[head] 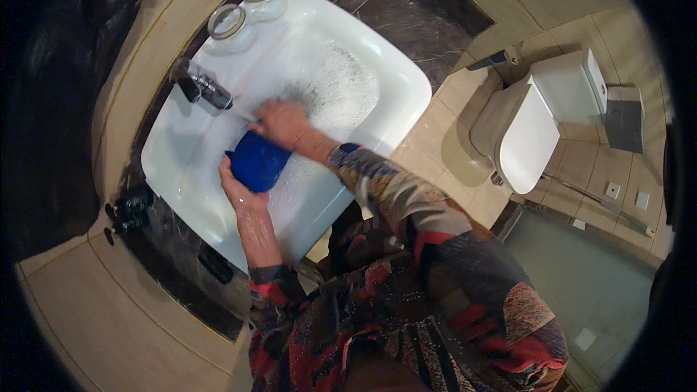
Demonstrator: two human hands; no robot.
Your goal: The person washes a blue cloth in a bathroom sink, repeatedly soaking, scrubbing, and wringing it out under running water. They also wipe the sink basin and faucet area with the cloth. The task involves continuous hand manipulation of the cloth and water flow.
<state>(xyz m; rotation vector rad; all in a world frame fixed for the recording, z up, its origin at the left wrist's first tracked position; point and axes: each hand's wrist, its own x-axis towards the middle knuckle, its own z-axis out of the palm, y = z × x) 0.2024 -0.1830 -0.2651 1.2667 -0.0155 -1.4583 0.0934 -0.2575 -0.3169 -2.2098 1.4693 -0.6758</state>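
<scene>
My left hand (245, 189) holds a blue object (258, 161), perhaps a bowl or a cap, over the white washbasin (405, 79). My right hand (283, 124) is at the blue object's upper edge, below the chrome faucet (209, 90); it is slightly blurred, and whether its fingers grip anything is hidden. Water seems to run from the spout beside it. Foamy water (348, 87) lies in the basin. Two glass jars, one (233, 35) nearer the faucet and the other (267, 2) beside it, stand on the basin's back rim.
Dark bottles (132, 209) and a black soap dish or similar object (215, 265) sit on the dark marble counter (179, 239) left of the basin. To the right are a toilet with a white lid (529, 144) and a frosted glass panel (577, 272).
</scene>
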